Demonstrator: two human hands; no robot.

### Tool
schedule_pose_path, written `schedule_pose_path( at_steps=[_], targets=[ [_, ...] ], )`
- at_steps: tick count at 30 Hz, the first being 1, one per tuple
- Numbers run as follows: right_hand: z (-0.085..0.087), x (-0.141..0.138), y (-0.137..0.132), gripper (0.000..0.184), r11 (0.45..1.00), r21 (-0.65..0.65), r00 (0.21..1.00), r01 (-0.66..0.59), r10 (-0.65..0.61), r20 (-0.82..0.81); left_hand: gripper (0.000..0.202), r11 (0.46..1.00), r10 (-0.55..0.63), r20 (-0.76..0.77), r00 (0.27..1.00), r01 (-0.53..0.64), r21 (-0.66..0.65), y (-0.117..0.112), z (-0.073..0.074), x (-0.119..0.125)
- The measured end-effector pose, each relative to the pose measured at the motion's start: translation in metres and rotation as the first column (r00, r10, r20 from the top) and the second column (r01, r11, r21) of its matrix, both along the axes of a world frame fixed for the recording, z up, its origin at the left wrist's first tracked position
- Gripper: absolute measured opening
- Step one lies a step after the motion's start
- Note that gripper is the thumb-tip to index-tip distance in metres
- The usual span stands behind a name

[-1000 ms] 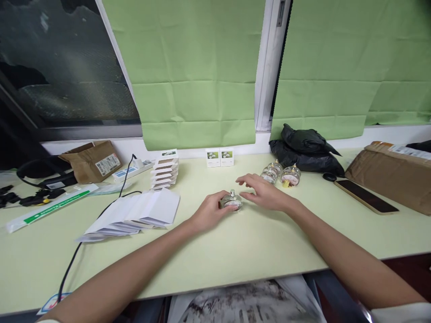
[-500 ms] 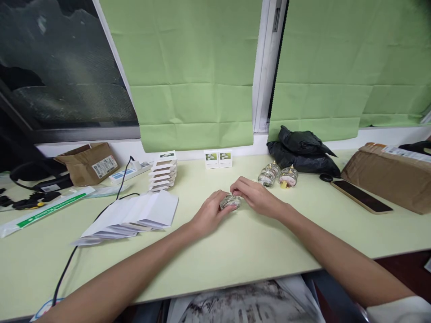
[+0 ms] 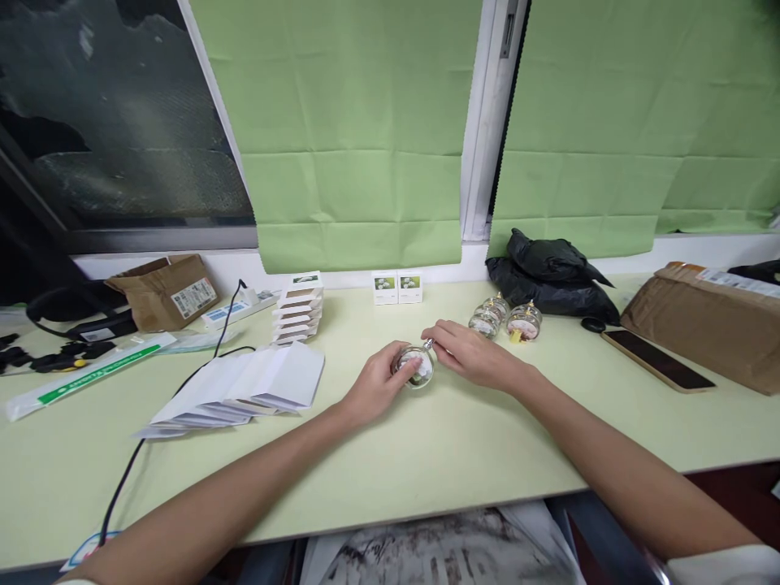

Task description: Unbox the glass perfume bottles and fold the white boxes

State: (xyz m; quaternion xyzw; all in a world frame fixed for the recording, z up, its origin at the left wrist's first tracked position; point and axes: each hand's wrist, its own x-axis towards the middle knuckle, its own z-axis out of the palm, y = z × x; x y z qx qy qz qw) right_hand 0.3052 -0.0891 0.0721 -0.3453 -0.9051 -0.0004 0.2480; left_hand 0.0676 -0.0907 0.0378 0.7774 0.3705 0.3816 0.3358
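A round, flat glass bottle (image 3: pixel 420 375) with a pale floral face is tilted up in front of me, its face toward me. My left hand (image 3: pixel 381 380) is closed round its left side, the thumb lying across the front. At the bottle's narrow silvery neck, my right hand (image 3: pixel 463 351) has its fingers pinched together, partly hiding the neck. To the right of that hand lie several similar glass bottles (image 3: pixel 486 318) with gold tops. One pinkish bottle (image 3: pixel 525 320) among them has a yellow piece at its base.
Two small white boxes (image 3: pixel 385 289) stand at the back. Left are stacked white cartons (image 3: pixel 298 313), folded white sheets (image 3: pixel 262 380), a black cable (image 3: pixel 131 467) and an open brown box (image 3: pixel 163 294). On the right sit black plastic bags (image 3: pixel 552 276), a phone (image 3: pixel 658 359) and a brown package (image 3: pixel 707 321).
The glass bottle has been tipped up so its face turns toward me and its neck points up right. My right hand has shifted slightly right, still at the neck.
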Motion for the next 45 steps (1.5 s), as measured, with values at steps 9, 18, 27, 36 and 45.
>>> schedule_pose_path(
  at_steps=[9, 18, 27, 36, 45],
  targets=[
    [-0.005, 0.000, 0.005, 0.017, 0.989, 0.147, 0.989, 0.029, -0.050, 0.141, 0.045, 0.971, -0.056, 0.116, 0.992, 0.081, -0.225, 0.001, 0.007, 0.001],
    [0.010, 0.012, 0.001, 0.026, 0.993, -0.062, 0.995, 0.102, -0.101, 0.011, 0.044, 0.975, -0.009, 0.136, 0.991, 0.039, -0.220, 0.003, 0.006, -0.006],
    [0.023, 0.055, 0.012, 0.024, 0.934, -0.328, 0.990, 0.139, -0.126, 0.059, 0.048, 0.976, 0.080, 0.097, 0.992, -0.058, -0.208, 0.021, -0.009, -0.010],
    [0.006, 0.057, 0.018, 0.010, 0.831, -0.406, 0.912, 0.381, -0.267, 0.310, 0.044, 0.988, 0.014, 0.103, 0.995, 0.002, -0.157, 0.012, -0.005, -0.005],
    [-0.006, 0.050, 0.020, 0.011, 0.885, -0.271, 0.887, 0.378, -0.262, 0.380, 0.038, 0.996, 0.070, 0.014, 0.997, -0.069, -0.063, 0.011, -0.001, -0.006]
  ],
)
